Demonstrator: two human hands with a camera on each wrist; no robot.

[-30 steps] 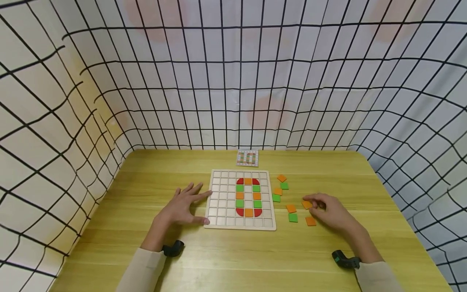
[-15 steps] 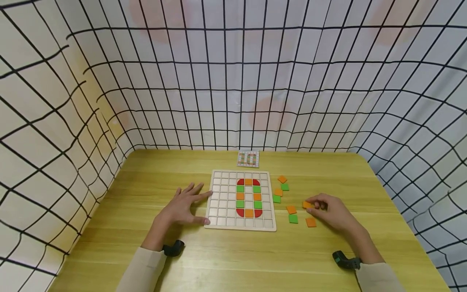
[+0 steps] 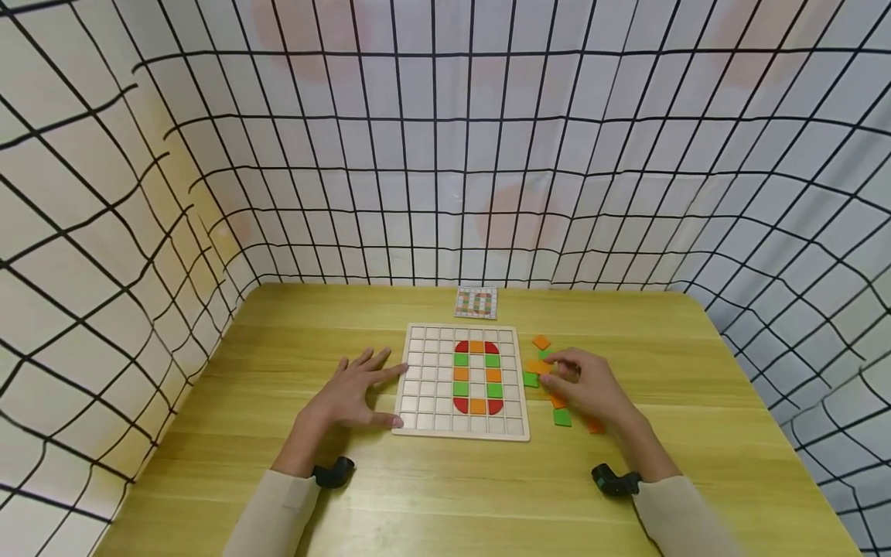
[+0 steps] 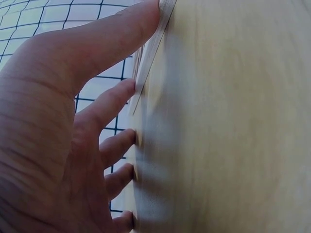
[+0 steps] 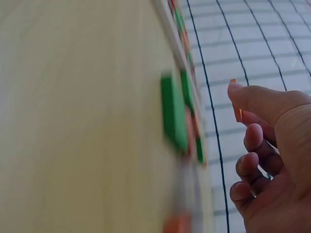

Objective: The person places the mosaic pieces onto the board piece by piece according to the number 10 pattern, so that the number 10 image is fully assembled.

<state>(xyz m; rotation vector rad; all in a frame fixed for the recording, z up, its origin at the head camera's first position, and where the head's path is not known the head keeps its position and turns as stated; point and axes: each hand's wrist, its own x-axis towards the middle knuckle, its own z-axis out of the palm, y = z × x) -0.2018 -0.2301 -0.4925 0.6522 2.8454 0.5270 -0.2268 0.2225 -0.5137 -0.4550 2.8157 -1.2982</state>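
Observation:
A pale wooden grid board (image 3: 426,393) lies on the table with red, orange and green tiles set in a closed loop on its right half. Fingers spread, my left hand (image 3: 348,393) touches the board's left edge with thumb and index finger; the left wrist view shows the same contact. Just right of the board, my right hand (image 3: 590,384) is raised above loose tiles. Between its thumb and index finger it pinches an orange square tile (image 5: 237,112), seen edge-on in the right wrist view. That hand partly covers the loose tiles below.
Loose tiles lie right of the board, among them an orange one (image 3: 541,341) and green ones (image 3: 562,418). Behind the board rests a small printed pattern card (image 3: 476,303). Black wire mesh (image 3: 445,247) stands along the table's back and sides.
My right hand has picked the orange tile up from the table and moved left with it toward the board. My left hand has stayed at the board's edge.

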